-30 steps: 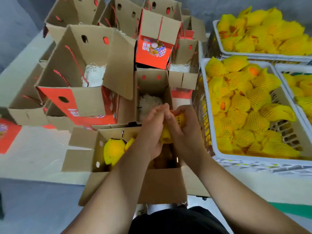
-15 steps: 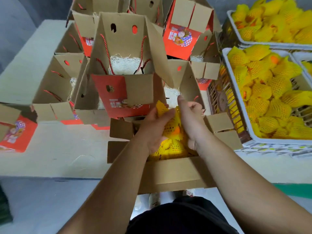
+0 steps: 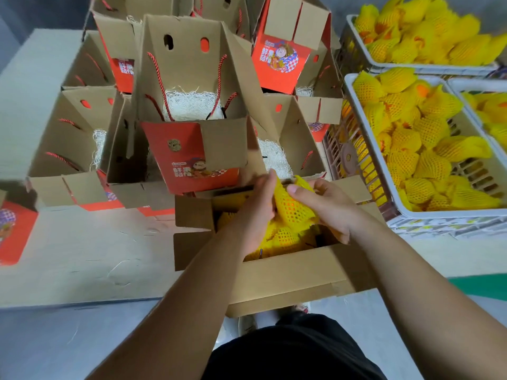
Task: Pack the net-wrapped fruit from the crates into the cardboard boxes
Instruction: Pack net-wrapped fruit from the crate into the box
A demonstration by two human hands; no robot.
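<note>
**Another netted fruit goes down into the near box**

On the far left of the tabletop (image 3: 82,250) stand open cardboard boxes (image 3: 192,105), flaps up, red rope handles hanging, pale shredded filler in the bottom – no fruit in them yet. Nearer, at the middle, sits the box being filled (image 3: 288,272), and it already holds several yellow-netted pieces.

A second ago both hands were bunched high around one fruit above this box; now they have come lower and a little apart. The left hand (image 3: 258,207) is curled against the left side of the net-wrapped fruit (image 3: 295,209), fingers closed on the mesh. The right hand (image 3: 326,204) pinches the net's loose top edge between thumb and fingers – it looks to be tucking the foam sleeve as the fruit settles on the pile.

To the right, the white crate (image 3: 367,149) lies just beside the box, still heaped with netted fruit, with more crates behind and beyond it.

By my reckoning this box is close to full, while the crates and the waiting boxes say most of the job remains.
</note>
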